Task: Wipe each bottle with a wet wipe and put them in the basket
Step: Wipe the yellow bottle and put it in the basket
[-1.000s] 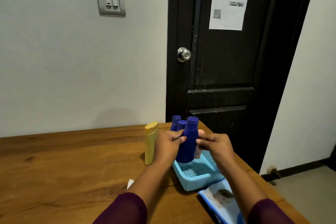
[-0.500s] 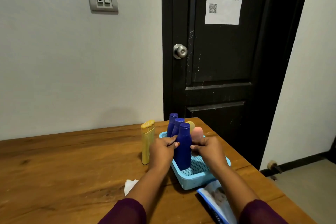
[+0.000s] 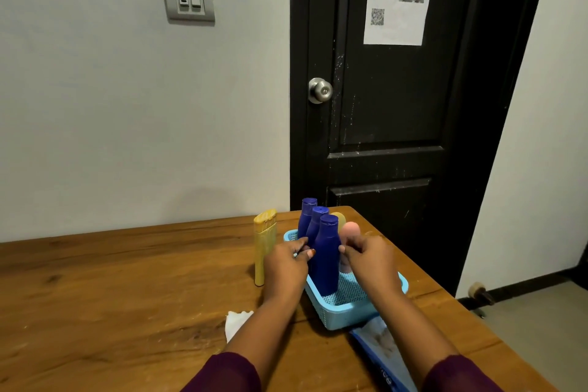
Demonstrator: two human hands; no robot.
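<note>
Basket [image 3: 346,315] near table [image 3: 127,280] right edge, front half free. Both hands [image 3: 286,267] [image 3: 370,259] pinch front blue bottle [image 3: 326,258], apparently seated upright inside.

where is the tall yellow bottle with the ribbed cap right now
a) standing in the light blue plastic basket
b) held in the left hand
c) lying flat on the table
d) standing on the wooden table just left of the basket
d: the tall yellow bottle with the ribbed cap stands upright on the wooden table, outside and left of the light blue plastic basket, while both hands hold a dark blue bottle in the basket.
</note>
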